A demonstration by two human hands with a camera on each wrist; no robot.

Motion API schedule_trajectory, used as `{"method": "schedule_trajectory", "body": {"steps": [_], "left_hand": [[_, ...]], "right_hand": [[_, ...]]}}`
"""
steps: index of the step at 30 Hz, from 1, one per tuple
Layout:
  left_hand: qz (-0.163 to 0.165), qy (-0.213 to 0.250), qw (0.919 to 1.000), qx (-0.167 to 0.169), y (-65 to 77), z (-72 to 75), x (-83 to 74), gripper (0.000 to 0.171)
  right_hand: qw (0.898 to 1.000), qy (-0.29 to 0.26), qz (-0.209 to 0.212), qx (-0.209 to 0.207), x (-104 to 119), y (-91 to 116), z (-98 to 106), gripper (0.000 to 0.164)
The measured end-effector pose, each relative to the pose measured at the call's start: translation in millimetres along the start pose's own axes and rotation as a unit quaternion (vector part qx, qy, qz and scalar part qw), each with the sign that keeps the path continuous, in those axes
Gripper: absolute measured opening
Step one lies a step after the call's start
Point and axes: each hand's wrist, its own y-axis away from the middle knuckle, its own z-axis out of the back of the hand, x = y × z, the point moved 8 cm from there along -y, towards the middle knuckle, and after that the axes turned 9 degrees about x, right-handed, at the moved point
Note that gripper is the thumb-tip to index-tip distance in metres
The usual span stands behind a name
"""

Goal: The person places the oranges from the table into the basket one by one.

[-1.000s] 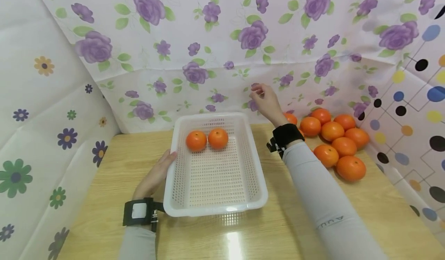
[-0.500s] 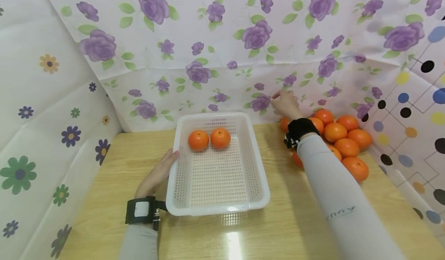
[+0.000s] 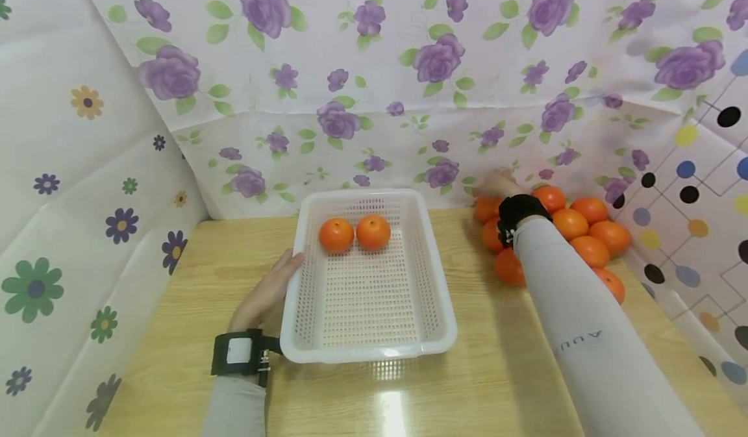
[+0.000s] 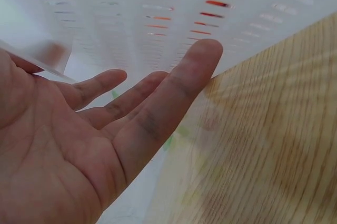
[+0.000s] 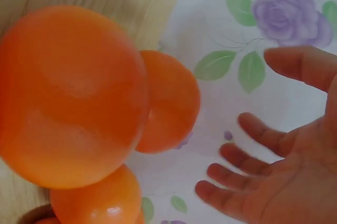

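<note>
A white perforated plastic basket [image 3: 371, 310] stands on the table, with two mandarin oranges [image 3: 373, 232] side by side at its far end. My left hand [image 3: 265, 297] holds the basket's left side, thumb over the rim. In the left wrist view, its fingers [image 4: 197, 66] extend along the outside of the slotted wall. My right hand [image 3: 498, 182] reaches over the far left edge of a group of mandarin oranges [image 3: 590, 252]. In the right wrist view, that hand has spread fingers and holds nothing; a near orange [image 5: 73, 98] partly covers a farther orange [image 5: 171, 103].
A floral sheet [image 3: 350, 86] rises behind the table's far edge. Patterned sheets stand at the left [image 3: 87, 184] and right [image 3: 701, 184]. My right forearm [image 3: 584, 320] crosses over the table and hides part of the orange group.
My right hand has moved right and down, from beyond the basket's far right corner to the oranges. The left hand stays on the basket. The head view has shifted slightly.
</note>
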Motion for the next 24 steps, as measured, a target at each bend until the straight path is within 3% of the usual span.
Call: {"method": "schedule_trajectory", "body": {"steps": [1, 2, 7, 16, 24], "left_hand": [[0.000, 0.000, 1.0000, 0.000, 0.1, 0.4, 0.2, 0.069], [0.001, 0.000, 1.0000, -0.001, 0.1, 0.8, 0.3, 0.070], [0.001, 0.001, 1.0000, 0.000, 0.8, 0.6, -0.4, 0.071], [0.002, -0.002, 1.0000, 0.002, 2.0, -1.0, -2.4, 0.070], [-0.005, -0.001, 1.0000, 0.005, 1.8, -1.1, -2.1, 0.069]], "right_hand": [[0.998, 0.065, -0.001, -0.006, 6, 16, 0, 0.076], [0.996, 0.082, -0.016, -0.030, 7, 25, 4, 0.078], [0.990, 0.134, -0.021, -0.032, 8, 28, 5, 0.079], [0.996, 0.089, -0.008, -0.008, 8, 25, 2, 0.081], [0.998, 0.066, -0.009, -0.021, 10, 9, 1, 0.076]]}}
